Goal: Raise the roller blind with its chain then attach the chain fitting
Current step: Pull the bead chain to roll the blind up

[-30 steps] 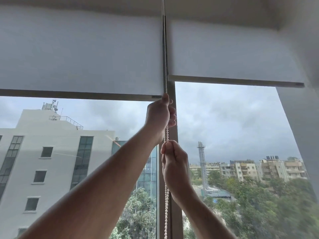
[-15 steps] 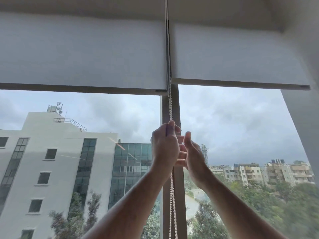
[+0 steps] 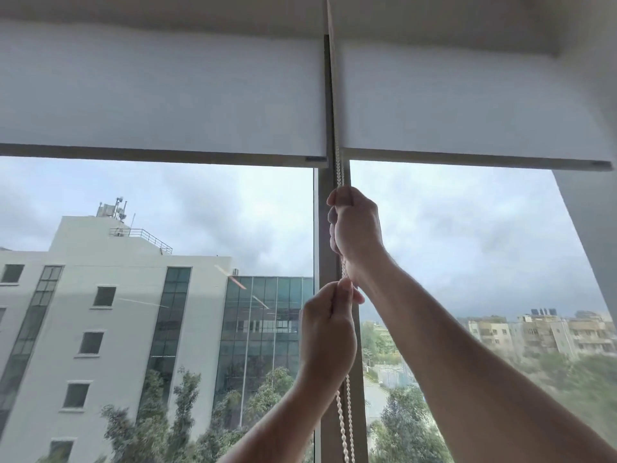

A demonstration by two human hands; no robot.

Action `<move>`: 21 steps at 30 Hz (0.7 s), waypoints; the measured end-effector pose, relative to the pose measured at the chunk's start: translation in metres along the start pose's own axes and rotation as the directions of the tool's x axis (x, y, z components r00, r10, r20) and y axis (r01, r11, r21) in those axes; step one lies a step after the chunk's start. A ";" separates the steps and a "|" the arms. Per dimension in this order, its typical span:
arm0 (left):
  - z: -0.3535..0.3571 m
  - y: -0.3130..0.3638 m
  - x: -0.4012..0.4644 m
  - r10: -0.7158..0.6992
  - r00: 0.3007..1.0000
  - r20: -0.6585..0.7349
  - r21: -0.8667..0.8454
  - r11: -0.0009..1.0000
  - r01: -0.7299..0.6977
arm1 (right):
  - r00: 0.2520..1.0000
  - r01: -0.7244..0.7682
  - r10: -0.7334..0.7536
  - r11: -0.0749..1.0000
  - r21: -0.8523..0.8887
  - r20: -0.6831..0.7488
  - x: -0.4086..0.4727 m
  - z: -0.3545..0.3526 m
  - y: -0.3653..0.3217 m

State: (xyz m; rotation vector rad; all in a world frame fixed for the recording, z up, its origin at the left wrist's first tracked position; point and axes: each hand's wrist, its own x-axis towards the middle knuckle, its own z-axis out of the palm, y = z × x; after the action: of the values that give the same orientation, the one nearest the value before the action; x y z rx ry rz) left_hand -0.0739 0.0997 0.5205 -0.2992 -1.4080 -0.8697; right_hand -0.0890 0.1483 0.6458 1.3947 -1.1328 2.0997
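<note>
wide window glass with grey sky and buildings outside, split by a vertical mullion. two white roller blinds high up: left blind and right blind, bottom rails nearly level. beaded chain down the mullion, right hand fisted around it above, left hand pinching it below.

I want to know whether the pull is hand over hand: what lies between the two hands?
In the head view, only a short stretch of white beaded chain runs between the upper right hand and lower left hand, before the grey window post.
</note>
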 end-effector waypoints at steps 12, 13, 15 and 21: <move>-0.020 -0.002 0.047 -0.298 0.950 0.091 -0.161 0.937 0.309 | 0.976 0.218 -0.219 0.976 -0.015 -0.005 -0.051 -0.008 0.046; -0.020 0.007 0.057 -0.258 0.961 0.101 -0.164 0.948 0.272 | 0.974 0.226 -0.226 0.974 0.005 0.003 -0.055 -0.011 0.049; -0.018 0.026 0.076 -0.171 0.979 0.114 -0.152 0.970 0.187 | 0.967 0.254 -0.253 0.967 -0.030 0.012 -0.065 -0.014 0.055; 0.004 0.067 0.120 -0.147 0.973 0.180 -0.029 0.988 0.155 | 0.981 0.193 -0.192 0.980 -0.037 0.035 -0.093 -0.019 0.074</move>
State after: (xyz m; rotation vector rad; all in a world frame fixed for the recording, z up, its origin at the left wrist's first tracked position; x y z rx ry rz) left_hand -0.0406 0.1052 0.6541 -0.3113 -1.5945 -1.0188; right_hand -0.1099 0.1298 0.5292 1.4606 -1.0020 1.9162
